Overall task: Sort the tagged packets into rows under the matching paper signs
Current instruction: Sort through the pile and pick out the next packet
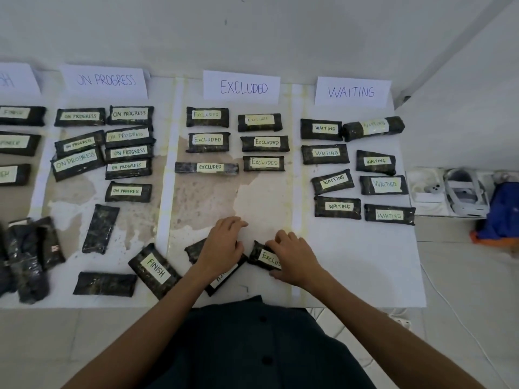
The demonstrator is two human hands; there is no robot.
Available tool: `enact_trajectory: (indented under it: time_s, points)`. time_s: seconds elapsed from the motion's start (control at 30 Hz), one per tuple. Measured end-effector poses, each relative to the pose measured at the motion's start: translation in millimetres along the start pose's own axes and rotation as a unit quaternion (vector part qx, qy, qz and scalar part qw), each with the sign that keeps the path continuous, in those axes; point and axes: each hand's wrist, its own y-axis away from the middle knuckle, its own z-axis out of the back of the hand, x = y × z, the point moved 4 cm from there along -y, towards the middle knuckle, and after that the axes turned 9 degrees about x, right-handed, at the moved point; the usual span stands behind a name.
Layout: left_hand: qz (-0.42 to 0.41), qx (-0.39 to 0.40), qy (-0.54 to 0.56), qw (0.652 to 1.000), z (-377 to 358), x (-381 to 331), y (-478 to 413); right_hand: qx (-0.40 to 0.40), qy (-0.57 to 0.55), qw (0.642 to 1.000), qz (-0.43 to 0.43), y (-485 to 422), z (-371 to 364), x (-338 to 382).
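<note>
Paper signs ON PROGRESS [106, 80], EXCLUDED [243, 87] and WAITING [351, 92] stand at the back of the white sheet [365, 262], with rows of dark tagged packets under each. My right hand [295, 255] grips a packet tagged EXCLUDED [262, 257] near the front edge. My left hand [223, 245] lies over another dark packet [222, 279] whose tag is mostly hidden. A packet tagged FINISH [154, 269] lies tilted just left of my left hand.
Two untagged-side packets [100, 228] [104, 284] lie at the front left, with a pile of more packets [28, 256] at the far left. A headset box [460, 192] and a blue cloth [502, 214] sit on the floor to the right.
</note>
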Motion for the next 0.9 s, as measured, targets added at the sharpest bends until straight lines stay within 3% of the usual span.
enact_trajectory:
  time_s: [0.2, 0.53, 0.9]
  points:
    - [0.02, -0.01, 0.001, 1.0, 12.1, 6.5, -2.9, -0.036, 0.004, 0.999, 0.022, -13.5, 14.7, 2.4]
    - [0.063, -0.038, 0.024, 0.997, 52.2, 42.5, -29.0, -0.127, 0.03, 0.991, 0.016, -91.7, 103.2, -19.4]
    - [0.055, -0.018, 0.026, 0.998, 37.3, 52.4, 8.1, -0.155, 0.009, 0.985, 0.073, -84.4, 93.6, -1.5]
